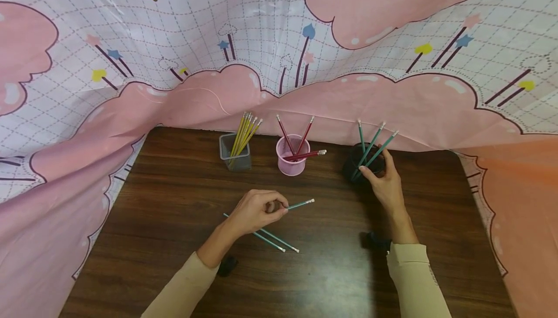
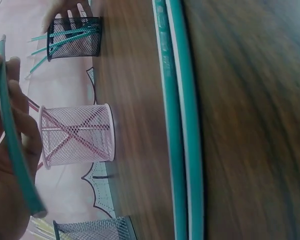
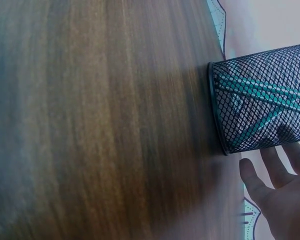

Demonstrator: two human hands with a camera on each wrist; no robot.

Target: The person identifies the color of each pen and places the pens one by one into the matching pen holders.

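Note:
My left hand (image 1: 257, 211) pinches a green pencil (image 1: 301, 204) between thumb and fingers, its white eraser end pointing right. Below that hand two more green pencils (image 1: 270, 242) lie side by side on the table, partly covered by the wrist; they cross the left wrist view close up. At the right, my right hand (image 1: 388, 189) holds a black mesh pencil cup (image 3: 262, 100), thumb at the near rim and fingers round its right side. Three green pencils (image 1: 372, 143) lean in this cup, erasers up. The right wrist view shows fingertips against the mesh.
A pink mesh cup (image 1: 291, 167) with several red pencils stands at the back middle. Left of it is a grey square mesh holder (image 1: 239, 163) with several yellow pencils. A patterned cloth (image 1: 279, 78) hangs behind the dark wooden table (image 1: 174, 187).

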